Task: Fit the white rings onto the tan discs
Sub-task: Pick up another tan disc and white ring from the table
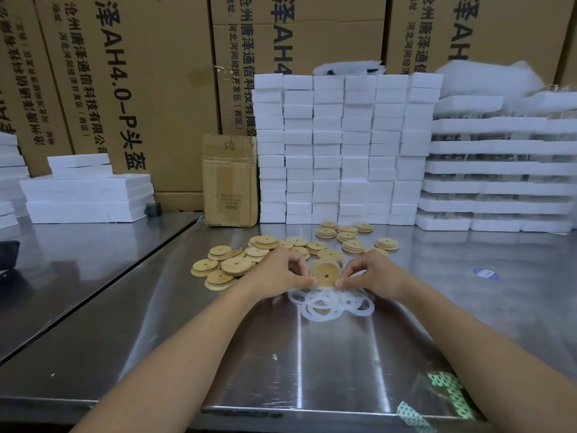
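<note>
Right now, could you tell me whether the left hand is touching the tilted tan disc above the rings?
Touching. The head view shows the left hand pinching the tan disc at its left edge.

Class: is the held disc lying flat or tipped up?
Tipped up: the disc faces the camera, centre hole showing, its edges pinched by left hand and right hand.

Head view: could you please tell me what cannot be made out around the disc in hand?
Head view, whether a ring already sits on the held tan disc: fingertips of the left hand and right hand cover its rim.
Count of the white rings: translucent and overlapping.
Contents of the stacked trays at right: blurred.
Dark object at left: cut off by the frame edge.
</note>
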The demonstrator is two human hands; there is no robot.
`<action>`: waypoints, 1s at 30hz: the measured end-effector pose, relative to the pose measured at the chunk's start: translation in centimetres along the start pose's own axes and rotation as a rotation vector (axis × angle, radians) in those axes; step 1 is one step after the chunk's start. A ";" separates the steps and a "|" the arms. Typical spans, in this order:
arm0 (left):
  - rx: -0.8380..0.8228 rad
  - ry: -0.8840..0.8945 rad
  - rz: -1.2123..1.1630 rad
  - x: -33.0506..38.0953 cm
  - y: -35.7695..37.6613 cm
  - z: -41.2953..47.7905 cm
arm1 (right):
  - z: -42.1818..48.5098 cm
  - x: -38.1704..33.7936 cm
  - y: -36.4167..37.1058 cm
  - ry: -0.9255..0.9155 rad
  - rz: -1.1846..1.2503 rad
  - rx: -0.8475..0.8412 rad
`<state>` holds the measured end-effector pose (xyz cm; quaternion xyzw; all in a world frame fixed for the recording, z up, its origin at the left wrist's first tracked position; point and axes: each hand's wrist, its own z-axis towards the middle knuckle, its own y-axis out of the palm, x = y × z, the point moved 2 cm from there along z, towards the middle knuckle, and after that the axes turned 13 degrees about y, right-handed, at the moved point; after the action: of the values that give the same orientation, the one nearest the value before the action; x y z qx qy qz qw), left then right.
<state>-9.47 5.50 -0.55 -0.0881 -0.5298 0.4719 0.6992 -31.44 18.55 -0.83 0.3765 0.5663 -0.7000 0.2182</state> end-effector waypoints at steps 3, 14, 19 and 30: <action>0.065 0.008 -0.023 0.3 0.2 -0.1 | 0.0 -0.1 0.2 -0.012 0.024 0.014; 0.193 0.129 -0.035 2.8 1.3 0.2 | -1.5 -4.6 1.6 -0.200 0.194 0.170; 0.221 0.082 -0.004 2.7 1.1 0.1 | -1.1 -3.8 1.9 -0.187 0.048 0.181; 0.221 0.071 -0.068 2.0 0.6 0.4 | -0.3 -2.9 0.5 -0.211 0.109 0.107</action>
<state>-10.15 7.25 0.56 -0.0090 -0.4523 0.5000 0.7385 -29.19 18.40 1.13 0.3421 0.4808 -0.7520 0.2939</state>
